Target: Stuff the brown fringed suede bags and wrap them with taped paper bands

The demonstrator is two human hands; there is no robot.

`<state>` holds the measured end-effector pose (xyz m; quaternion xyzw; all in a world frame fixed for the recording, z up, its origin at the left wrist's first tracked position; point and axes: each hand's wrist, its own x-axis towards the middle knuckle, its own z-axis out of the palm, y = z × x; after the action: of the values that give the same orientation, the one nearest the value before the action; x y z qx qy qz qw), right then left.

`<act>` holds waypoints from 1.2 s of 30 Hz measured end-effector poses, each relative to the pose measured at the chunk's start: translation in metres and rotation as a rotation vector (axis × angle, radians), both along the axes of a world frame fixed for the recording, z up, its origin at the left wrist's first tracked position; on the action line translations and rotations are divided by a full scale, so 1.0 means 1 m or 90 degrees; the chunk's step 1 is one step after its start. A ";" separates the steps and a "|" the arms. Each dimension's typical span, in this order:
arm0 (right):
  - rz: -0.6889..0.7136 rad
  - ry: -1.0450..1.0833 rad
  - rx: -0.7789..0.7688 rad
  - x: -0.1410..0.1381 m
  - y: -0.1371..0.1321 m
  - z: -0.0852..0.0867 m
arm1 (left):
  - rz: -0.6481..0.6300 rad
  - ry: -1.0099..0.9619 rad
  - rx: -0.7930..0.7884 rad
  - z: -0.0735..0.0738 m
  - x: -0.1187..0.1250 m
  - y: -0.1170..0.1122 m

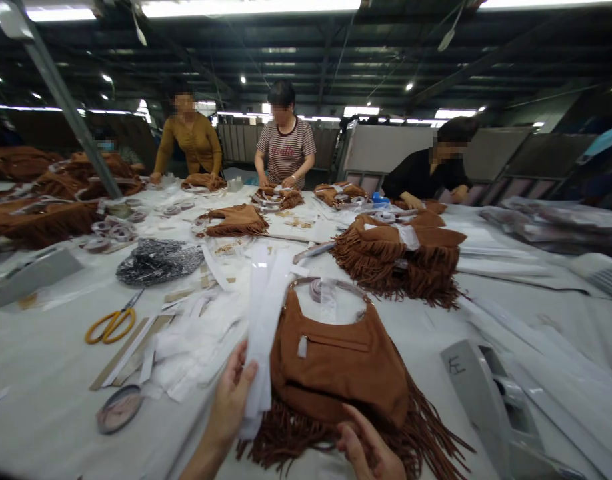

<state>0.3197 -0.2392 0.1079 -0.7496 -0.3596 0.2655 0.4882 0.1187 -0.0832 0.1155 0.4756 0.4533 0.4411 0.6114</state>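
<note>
A brown fringed handbag (pixel 331 367) lies flat in front of me, with a zipped pocket on its face and its strap curving away from me. My left hand (pixel 235 383) is closed on white plastic strips (pixel 263 327), held upright along the bag's left side. At the bag's lower edge is my right hand (pixel 369 448), its fingers apart and nothing seen in them. Whether its fingertips touch the bag, I cannot tell. White wrapping (pixel 328 301) and a rolled strap show inside the handle loop.
Yellow-handled scissors (pixel 111 325), a tape roll (pixel 119 408) and paper scraps (pixel 179 357) lie to the left. A grey tape dispenser (pixel 491 400) stands at right. Stacked fringed bags (pixel 399 257) sit behind. Several co-workers, one in a striped shirt (pixel 287 148), handle bags across the table.
</note>
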 end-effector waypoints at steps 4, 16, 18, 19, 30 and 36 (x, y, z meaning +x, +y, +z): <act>-0.091 -0.045 -0.018 0.045 -0.015 0.005 | 0.092 0.271 0.098 -0.008 -0.046 0.058; 0.131 -0.391 0.102 0.028 -0.034 -0.029 | -0.249 0.448 0.642 -0.023 0.012 -0.060; 0.193 -0.438 0.128 0.025 -0.035 -0.037 | -0.320 0.484 0.675 -0.032 0.027 -0.084; 0.211 -0.463 0.137 0.025 -0.036 -0.040 | -0.325 0.512 0.672 -0.036 0.032 -0.090; 0.222 -0.610 0.140 0.019 -0.021 -0.062 | -0.276 0.705 0.636 -0.083 0.039 -0.068; 0.207 -0.623 0.175 0.022 -0.019 -0.065 | -0.324 0.554 0.607 -0.087 0.033 -0.052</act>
<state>0.3417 -0.2583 0.0425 -0.6495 -0.6883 -0.0921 0.3098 0.1512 -0.1350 0.0289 0.9175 0.2883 0.2039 0.1828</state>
